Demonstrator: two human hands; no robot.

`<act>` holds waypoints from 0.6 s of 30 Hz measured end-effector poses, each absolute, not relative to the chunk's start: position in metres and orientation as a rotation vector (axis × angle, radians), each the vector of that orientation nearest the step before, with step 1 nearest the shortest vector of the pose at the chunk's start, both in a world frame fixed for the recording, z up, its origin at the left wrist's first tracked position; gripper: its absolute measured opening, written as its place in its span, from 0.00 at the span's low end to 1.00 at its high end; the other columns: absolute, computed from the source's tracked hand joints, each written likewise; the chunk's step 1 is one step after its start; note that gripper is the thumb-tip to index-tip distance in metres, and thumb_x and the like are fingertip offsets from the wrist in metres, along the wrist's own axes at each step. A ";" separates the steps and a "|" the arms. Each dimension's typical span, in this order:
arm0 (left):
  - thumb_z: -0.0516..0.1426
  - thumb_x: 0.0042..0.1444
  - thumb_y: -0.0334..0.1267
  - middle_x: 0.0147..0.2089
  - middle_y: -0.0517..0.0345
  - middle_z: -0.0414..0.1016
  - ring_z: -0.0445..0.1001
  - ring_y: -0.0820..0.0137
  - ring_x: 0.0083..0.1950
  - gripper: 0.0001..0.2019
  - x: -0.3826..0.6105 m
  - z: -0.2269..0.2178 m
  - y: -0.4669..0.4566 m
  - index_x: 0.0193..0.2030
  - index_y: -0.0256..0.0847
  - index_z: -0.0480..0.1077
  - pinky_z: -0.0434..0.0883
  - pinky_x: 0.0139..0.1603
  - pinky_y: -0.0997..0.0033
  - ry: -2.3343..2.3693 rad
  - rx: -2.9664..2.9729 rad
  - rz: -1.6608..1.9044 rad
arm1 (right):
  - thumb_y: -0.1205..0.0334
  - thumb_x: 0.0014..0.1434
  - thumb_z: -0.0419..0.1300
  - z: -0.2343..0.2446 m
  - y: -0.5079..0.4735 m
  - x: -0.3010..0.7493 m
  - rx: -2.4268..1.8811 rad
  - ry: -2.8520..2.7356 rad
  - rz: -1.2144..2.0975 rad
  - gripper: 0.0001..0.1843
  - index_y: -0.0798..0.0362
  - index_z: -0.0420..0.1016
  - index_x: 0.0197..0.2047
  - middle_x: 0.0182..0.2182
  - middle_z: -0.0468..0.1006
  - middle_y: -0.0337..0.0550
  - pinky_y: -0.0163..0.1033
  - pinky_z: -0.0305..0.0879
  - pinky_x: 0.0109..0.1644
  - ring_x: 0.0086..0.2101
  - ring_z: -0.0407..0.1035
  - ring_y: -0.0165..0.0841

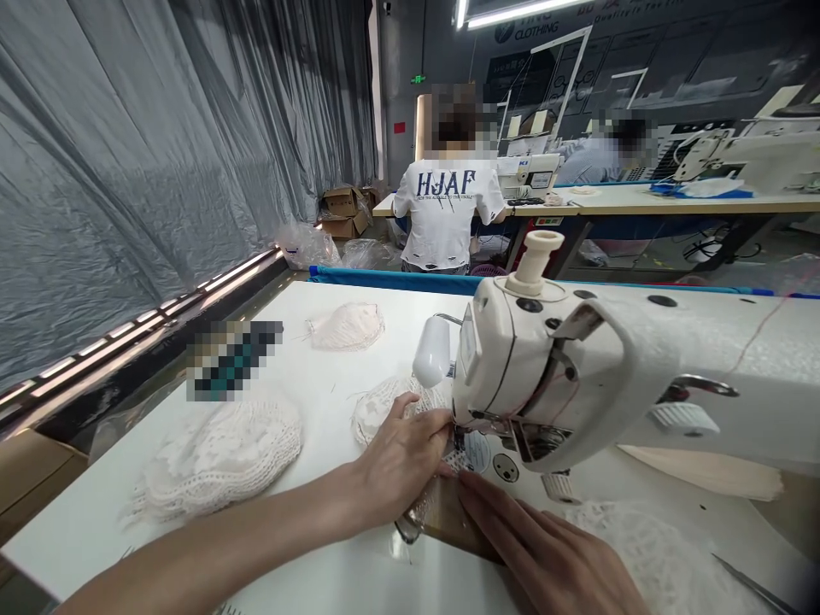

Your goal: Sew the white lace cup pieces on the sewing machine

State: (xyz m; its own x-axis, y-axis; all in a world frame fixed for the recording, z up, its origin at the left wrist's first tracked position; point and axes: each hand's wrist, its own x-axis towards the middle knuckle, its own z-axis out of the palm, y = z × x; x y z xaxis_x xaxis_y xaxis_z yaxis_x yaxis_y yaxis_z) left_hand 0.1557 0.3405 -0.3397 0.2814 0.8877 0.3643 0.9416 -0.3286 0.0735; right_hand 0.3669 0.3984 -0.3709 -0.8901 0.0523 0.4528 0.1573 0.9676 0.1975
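A white sewing machine (500, 359) stands over the table, its needle area largely hidden by its head and my fingers. Under it lies white lace fabric (377, 410), bunched to the left of the needle. My left hand (403, 461) is closed on this lace close to the presser foot, forefinger and thumb near the needle. From the lower right reaches my right hand (544, 547), fingers straight and flat, tips touching the near edge of the lace. Below the fingertips a brownish plate (448, 517) shows.
A stack of white lace pieces (224, 457) lies on the left of the table (333, 530). Behind is a pale pink piece (349, 327). On the right are more lace (653, 547), beige fabric (705, 472) and a pointed metal tool (756, 585). A person (445, 205) sits ahead.
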 end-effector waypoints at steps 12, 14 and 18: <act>0.46 0.61 0.23 0.41 0.55 0.70 0.69 0.71 0.43 0.09 0.175 -0.328 0.318 0.38 0.36 0.65 0.58 0.52 0.62 -1.656 -2.319 -0.468 | 0.77 0.59 0.42 -0.367 0.398 0.365 -0.148 -2.663 -0.298 0.25 0.62 0.65 0.57 0.55 0.70 0.52 0.33 0.74 0.41 0.46 0.73 0.33; 0.47 0.61 0.22 0.38 0.57 0.71 0.69 0.71 0.42 0.09 0.180 -0.328 0.314 0.39 0.35 0.66 0.60 0.49 0.64 -1.638 -2.300 -0.440 | 0.76 0.59 0.43 -0.366 0.399 0.367 -0.133 -2.650 -0.262 0.24 0.61 0.65 0.57 0.55 0.70 0.51 0.32 0.74 0.41 0.47 0.72 0.33; 0.47 0.61 0.22 0.38 0.58 0.72 0.69 0.73 0.42 0.09 0.183 -0.331 0.312 0.39 0.35 0.67 0.59 0.49 0.65 -1.614 -2.280 -0.443 | 0.75 0.60 0.44 -0.366 0.399 0.368 -0.098 -2.627 -0.203 0.22 0.61 0.68 0.55 0.53 0.72 0.50 0.32 0.74 0.43 0.47 0.72 0.34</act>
